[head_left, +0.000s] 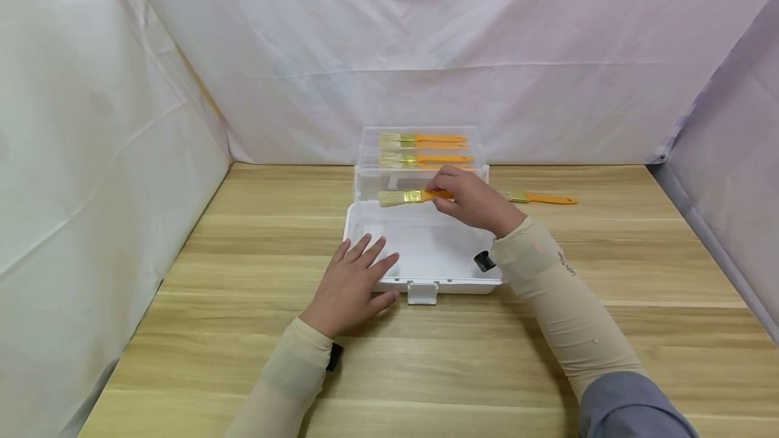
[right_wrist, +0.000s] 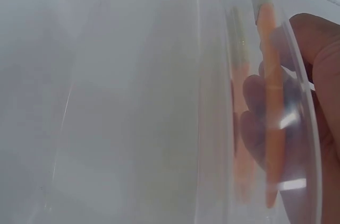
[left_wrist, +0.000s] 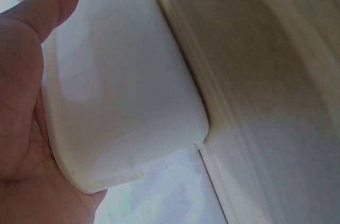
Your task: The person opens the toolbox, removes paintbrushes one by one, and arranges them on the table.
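A person's right hand (head_left: pixel 471 198) pinches a paintbrush (head_left: pixel 402 197) by its orange handle above an open white plastic box (head_left: pixel 438 249), with the pale bristles pointing left. In the right wrist view, clear plastic stands in front of the fingers (right_wrist: pixel 255 94), and orange handles (right_wrist: pixel 274 107) show through it. The left hand (head_left: pixel 356 282) rests over the box's near-left corner, fingers straight and spread across the rim. Its thumb (left_wrist: pixel 61 6) lies outside the front wall.
Several similar brushes (head_left: pixel 441 159) lie in clear upper trays (head_left: pixel 360 184) at the back of the box. Another brush (head_left: pixel 550 199) lies on the wooden table (head_left: pixel 615 249) right of the box. A latch (head_left: pixel 422 293) hangs at the front. White cloth (head_left: pixel 426 32) closes off the back.
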Available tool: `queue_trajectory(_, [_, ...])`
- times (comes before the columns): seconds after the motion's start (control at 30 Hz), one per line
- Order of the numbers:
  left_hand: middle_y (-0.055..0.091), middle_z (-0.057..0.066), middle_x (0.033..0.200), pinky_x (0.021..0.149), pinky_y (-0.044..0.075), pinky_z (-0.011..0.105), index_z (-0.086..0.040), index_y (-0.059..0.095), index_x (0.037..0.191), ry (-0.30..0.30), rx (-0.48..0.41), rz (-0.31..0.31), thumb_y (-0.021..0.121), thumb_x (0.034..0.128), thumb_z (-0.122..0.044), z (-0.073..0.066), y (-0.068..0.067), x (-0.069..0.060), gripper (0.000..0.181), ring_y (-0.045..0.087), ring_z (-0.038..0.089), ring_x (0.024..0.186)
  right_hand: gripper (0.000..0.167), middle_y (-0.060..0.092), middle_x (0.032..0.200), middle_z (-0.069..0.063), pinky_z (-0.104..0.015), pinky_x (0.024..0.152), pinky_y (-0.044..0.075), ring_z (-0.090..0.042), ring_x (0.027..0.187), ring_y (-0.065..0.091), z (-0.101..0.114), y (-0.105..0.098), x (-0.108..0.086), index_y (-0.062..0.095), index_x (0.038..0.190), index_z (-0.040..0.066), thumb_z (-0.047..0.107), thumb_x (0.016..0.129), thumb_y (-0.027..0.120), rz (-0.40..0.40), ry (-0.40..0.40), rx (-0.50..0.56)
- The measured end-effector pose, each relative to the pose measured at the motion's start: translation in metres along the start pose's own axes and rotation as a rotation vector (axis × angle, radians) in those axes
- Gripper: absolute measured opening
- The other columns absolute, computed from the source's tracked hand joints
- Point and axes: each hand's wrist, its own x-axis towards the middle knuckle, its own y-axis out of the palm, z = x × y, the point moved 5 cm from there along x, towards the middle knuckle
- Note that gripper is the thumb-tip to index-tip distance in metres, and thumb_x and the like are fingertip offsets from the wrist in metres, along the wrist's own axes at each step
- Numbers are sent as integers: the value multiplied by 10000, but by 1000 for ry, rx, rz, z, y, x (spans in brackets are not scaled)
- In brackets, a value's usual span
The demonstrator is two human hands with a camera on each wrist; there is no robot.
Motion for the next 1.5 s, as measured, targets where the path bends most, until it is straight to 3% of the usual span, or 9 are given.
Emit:
queue_trajectory(0.3, [466, 99, 1504, 1159, 215, 541, -200, 574, 1417, -6, 3, 11, 667, 898, -517, -1, -1, 0, 615, 354, 328, 1427, 128, 655, 1026, -30, -406, 880, 476, -233, 975, 573, 0, -1, 0, 706, 1052, 60, 78, 941, 644, -51, -38, -64])
queue_trajectory(0.5, [467, 96, 1504, 1160, 214, 537, -202, 574, 1416, -12, -4, 11, 668, 895, -522, -1, -1, -1, 618, 353, 324, 1427, 124, 649, 1027, -45, -413, 897, 478, -234, 973, 568, 0, -1, 0, 694, 1049, 56, 80, 937, 648, -52, -22, -85])
queue_trajectory(1.5, [476, 105, 1495, 1159, 218, 536, -187, 591, 1399, -12, -24, 0, 674, 895, -505, -1, -1, 0, 602, 366, 328, 1419, 108, 642, 1015, -65, -392, 816, 482, -222, 902, 544, 5, -20, -6, 684, 1030, 45, 71, 931, 649, -57, 11, -79])
